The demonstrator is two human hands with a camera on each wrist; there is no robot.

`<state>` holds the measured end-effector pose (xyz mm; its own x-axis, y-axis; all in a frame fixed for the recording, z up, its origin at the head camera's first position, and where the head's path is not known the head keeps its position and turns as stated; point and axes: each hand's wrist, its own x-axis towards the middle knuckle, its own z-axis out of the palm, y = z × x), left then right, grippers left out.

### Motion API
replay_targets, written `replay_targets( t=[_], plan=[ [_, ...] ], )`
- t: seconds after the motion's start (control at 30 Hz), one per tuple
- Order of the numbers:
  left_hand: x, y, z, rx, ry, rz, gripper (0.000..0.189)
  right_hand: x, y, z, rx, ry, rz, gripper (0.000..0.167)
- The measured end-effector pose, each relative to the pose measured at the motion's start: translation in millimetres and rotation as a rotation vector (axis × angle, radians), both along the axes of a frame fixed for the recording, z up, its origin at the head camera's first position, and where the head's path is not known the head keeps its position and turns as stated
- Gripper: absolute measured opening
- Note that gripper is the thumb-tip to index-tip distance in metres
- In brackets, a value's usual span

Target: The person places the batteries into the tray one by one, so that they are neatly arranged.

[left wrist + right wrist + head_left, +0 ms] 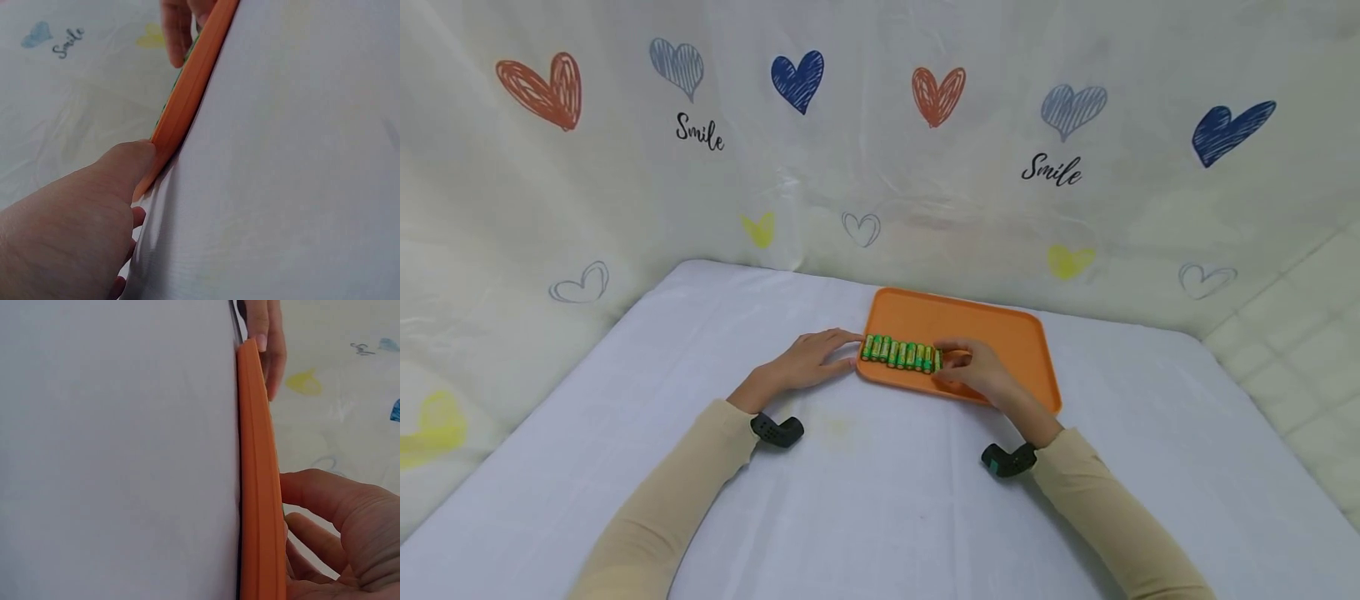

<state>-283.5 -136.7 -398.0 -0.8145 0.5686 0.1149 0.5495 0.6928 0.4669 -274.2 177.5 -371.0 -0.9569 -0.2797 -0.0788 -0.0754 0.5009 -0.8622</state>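
Observation:
In the head view, a row of several green batteries [901, 354] lies side by side along the near left part of an orange tray [985, 329]. My right hand [981, 371] is at the right end of this row, thumb and fingers curled about the last battery [937, 360]. At the tray's left edge, my left hand [808, 358] has its fingers extended, and its thumb touches the rim in the left wrist view. The tray wall [259, 487] hides most of the batteries from both wrist views.
A white cloth [865, 500] covers the table beneath the tray. Behind it hangs a pale sheet [880, 167] printed with hearts and the word Smile. Each wrist wears a black device, the left one [777, 430] and the right one [1008, 460].

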Motion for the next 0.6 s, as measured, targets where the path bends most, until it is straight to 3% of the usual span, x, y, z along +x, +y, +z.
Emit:
replay_targets(
  t=[0.43, 0.6],
  plan=[
    [-3.4, 1.6, -5.3, 0.000, -0.024, -0.008, 0.056, 1.8, 6.4, -2.7, -0.073, -0.028, 0.025, 0.053],
    [-3.0, -3.9, -5.1, 0.003, -0.069, 0.043, 0.063, 0.9, 9.5, 1.1, -0.077, 0.010, -0.023, 0.054]
  ],
)
